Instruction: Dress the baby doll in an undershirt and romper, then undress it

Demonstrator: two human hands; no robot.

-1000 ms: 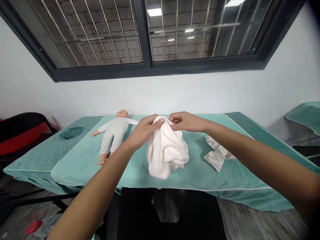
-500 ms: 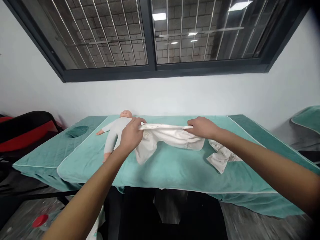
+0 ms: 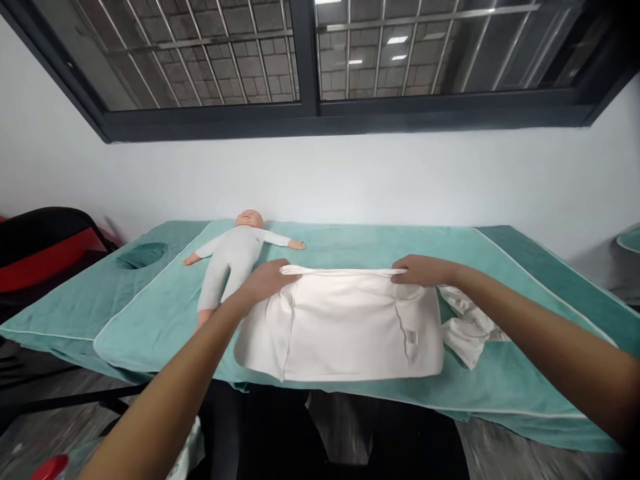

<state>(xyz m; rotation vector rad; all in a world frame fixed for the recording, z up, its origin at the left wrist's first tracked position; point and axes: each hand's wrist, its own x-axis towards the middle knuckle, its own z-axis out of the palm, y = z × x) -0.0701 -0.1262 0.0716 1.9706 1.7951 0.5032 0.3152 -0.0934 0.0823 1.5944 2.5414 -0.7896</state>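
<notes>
A white baby garment point(image 3: 345, 327) with two seams and a small label hangs spread out over the bed, stretched along its upper edge. My left hand point(image 3: 271, 277) pinches the top left corner of it. The top right corner is gripped between the fingers of my right hand point(image 3: 423, 270). To the left, a baby doll point(image 3: 235, 250) in a pale bodysuit lies on its back with its arms out. Beyond my right forearm, a crumpled white printed cloth point(image 3: 467, 330) lies on the bed, partly hidden.
The bed point(image 3: 350, 243) has a teal cover and a face hole point(image 3: 143, 255) at its left end. Behind it are a white wall and a barred window point(image 3: 310, 120). A black and red chair point(image 3: 50, 247) stands at left, a red-lidded container point(image 3: 50, 468) below.
The garment has opened from a bunched fold into a wide, flat-hanging sheet. Both hands have come slightly lower and nearer, still holding its upper edge. The doll stays in place.
</notes>
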